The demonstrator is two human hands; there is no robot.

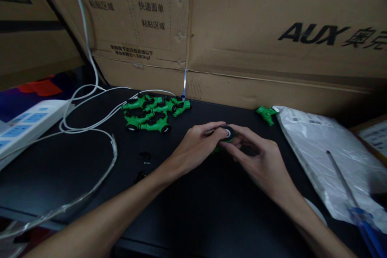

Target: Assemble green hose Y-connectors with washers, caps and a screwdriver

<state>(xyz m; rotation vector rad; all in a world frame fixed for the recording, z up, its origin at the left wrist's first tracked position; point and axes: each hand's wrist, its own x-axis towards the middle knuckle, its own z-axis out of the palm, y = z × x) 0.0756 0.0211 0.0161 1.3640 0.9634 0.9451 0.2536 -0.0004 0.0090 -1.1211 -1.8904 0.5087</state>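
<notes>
Both my hands meet over a green and black plastic fitting (227, 133) in the middle of the black table (187, 205). My left hand (196, 147) grips it from the left, thumb and fingers curled around it. From the right, my right hand (256, 159) pinches its black ring end. Most of the fitting is hidden by my fingers. A pile of several similar green fittings (154, 113) lies beyond my left hand. One single green fitting (266, 113) lies beyond my right hand.
Cardboard boxes (242, 40) wall off the back of the table. White cables (90, 121) and a power strip (27, 125) lie at the left. A plastic bag (326, 149) with a blue-handled screwdriver (353, 201) on it sits at the right. Small black parts (145, 156) lie near my left forearm.
</notes>
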